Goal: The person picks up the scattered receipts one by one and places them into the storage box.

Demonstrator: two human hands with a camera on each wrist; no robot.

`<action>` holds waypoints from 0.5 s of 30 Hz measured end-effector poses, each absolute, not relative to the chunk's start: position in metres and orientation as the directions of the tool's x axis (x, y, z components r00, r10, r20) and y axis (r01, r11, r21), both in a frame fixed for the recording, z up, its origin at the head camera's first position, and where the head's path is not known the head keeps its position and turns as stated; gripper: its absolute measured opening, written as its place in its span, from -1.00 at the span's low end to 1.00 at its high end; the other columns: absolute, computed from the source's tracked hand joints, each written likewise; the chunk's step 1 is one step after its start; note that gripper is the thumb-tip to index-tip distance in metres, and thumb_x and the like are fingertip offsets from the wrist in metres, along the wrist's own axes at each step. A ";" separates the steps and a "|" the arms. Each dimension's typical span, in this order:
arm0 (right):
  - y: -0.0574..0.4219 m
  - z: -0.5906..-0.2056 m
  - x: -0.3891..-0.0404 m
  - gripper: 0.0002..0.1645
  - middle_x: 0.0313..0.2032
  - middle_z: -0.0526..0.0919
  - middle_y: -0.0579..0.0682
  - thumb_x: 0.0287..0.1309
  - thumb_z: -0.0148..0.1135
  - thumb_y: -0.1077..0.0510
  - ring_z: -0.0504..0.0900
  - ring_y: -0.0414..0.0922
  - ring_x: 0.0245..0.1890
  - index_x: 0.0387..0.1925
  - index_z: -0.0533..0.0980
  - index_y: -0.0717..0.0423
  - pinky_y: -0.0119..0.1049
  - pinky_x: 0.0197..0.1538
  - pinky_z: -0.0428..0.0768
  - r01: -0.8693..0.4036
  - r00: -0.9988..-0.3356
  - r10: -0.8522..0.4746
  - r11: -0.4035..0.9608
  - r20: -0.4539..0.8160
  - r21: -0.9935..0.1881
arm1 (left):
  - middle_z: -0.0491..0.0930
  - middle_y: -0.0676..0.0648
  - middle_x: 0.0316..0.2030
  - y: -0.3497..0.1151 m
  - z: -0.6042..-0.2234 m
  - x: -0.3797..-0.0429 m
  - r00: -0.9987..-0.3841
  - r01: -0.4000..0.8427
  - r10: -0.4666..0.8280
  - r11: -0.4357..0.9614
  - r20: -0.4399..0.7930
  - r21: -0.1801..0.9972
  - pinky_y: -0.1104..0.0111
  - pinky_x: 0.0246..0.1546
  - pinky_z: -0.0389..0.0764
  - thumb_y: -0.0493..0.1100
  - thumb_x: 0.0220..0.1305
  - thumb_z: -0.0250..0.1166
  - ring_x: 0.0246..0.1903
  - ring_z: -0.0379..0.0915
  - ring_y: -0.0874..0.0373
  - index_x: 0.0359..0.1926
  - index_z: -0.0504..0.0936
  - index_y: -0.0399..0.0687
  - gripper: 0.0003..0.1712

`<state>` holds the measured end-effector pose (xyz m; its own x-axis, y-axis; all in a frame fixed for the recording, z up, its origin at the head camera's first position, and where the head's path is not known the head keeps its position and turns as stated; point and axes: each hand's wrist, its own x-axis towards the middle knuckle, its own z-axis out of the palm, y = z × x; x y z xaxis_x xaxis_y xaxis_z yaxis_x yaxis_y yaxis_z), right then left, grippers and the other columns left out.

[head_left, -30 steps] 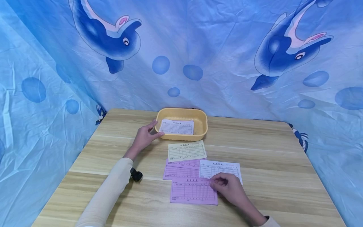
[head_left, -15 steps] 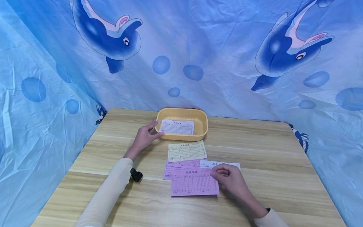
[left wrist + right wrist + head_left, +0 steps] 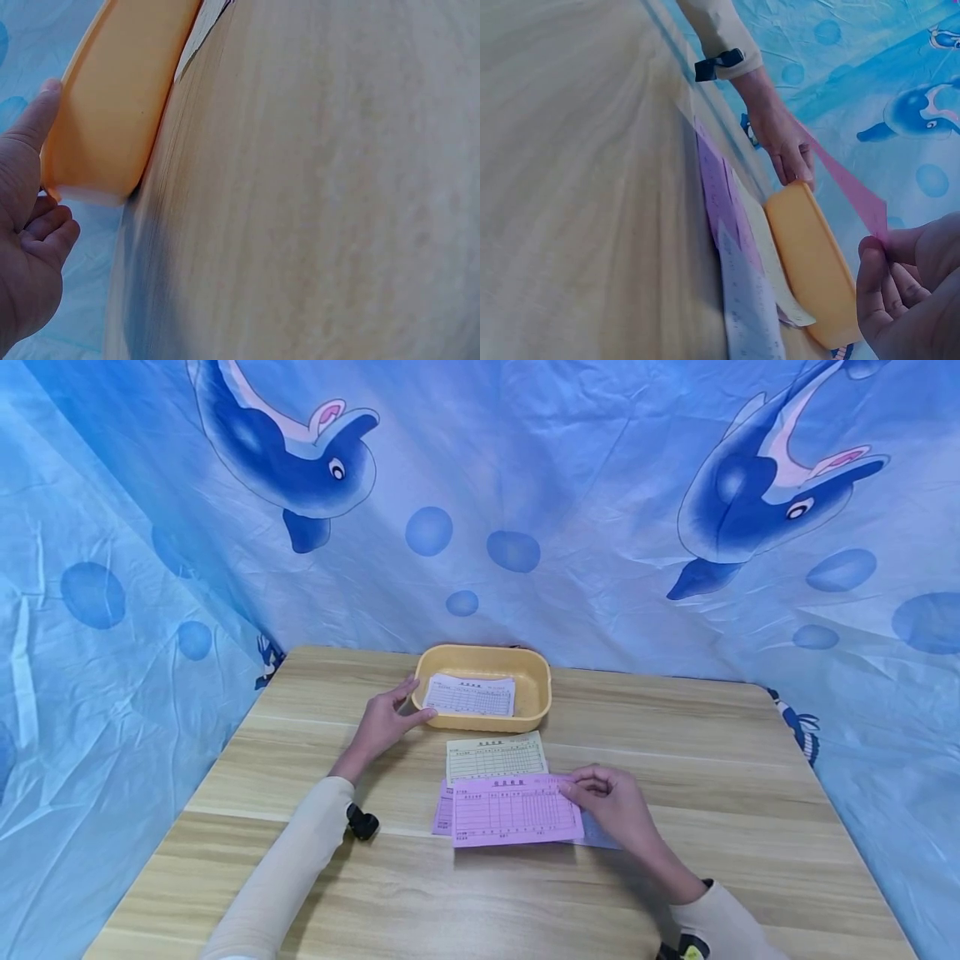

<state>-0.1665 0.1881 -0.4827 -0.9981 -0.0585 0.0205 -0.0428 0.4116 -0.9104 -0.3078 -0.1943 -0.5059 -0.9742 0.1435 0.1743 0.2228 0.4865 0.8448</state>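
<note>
Pinched at its upper right corner by my right hand [image 3: 617, 806], a pink receipt slip [image 3: 510, 817] hangs above the table in the head view. Beneath it lie another pink slip [image 3: 442, 814], a white slip [image 3: 746, 307] and a pale yellow slip [image 3: 495, 755]. The lifted slip partly covers them from the head camera. My left hand [image 3: 381, 724] grips the left end of a yellow plastic basket [image 3: 538, 693], thumb on the front side and fingers at the left rim. White slips [image 3: 469, 696] lie inside the basket, at its left.
The wooden table [image 3: 750, 810] spreads out to both sides. Behind it hangs a blue curtain [image 3: 600, 610] printed with dolphins, close to the basket's far side. A black strap camera [image 3: 363, 822] sits on the left wrist.
My right hand has raised the pink slip off the table and carried it away from me, over the white and yellow slips. The left hand and basket stay in place.
</note>
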 end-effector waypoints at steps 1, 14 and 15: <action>0.188 -0.481 -0.168 -0.86 -0.32 0.80 0.02 0.19 0.48 0.23 0.73 -0.20 -0.35 -0.23 0.71 0.19 -0.43 -0.26 0.73 -0.053 -0.998 -0.060 0.410 0.030 -0.911 | 0.21 -0.16 0.52 -0.194 -0.506 -0.308 -0.974 0.224 0.145 0.486 0.175 0.845 0.12 0.46 0.33 0.17 0.12 0.54 0.51 0.14 -0.05 0.46 0.35 -0.23 0.02; 0.191 -0.452 -0.194 -0.84 -0.30 0.80 0.08 0.23 0.45 0.23 0.75 -0.20 -0.37 -0.17 0.72 0.21 -0.31 -0.30 0.78 -0.131 -0.991 -0.051 0.422 0.121 -0.897 | 0.20 -0.18 0.52 -0.195 -0.507 -0.307 -0.973 0.229 0.150 0.487 0.177 0.843 0.05 0.45 0.32 0.21 0.10 0.54 0.51 0.13 -0.10 0.46 0.35 -0.24 0.05; 0.191 -0.450 -0.197 -0.83 -0.30 0.80 0.09 0.24 0.44 0.23 0.75 -0.19 -0.38 -0.16 0.71 0.21 -0.30 -0.31 0.78 -0.137 -0.990 -0.047 0.417 0.129 -0.899 | 0.20 -0.18 0.52 -0.195 -0.507 -0.307 -0.972 0.229 0.150 0.487 0.178 0.843 0.05 0.45 0.31 0.21 0.10 0.54 0.51 0.13 -0.10 0.46 0.34 -0.24 0.06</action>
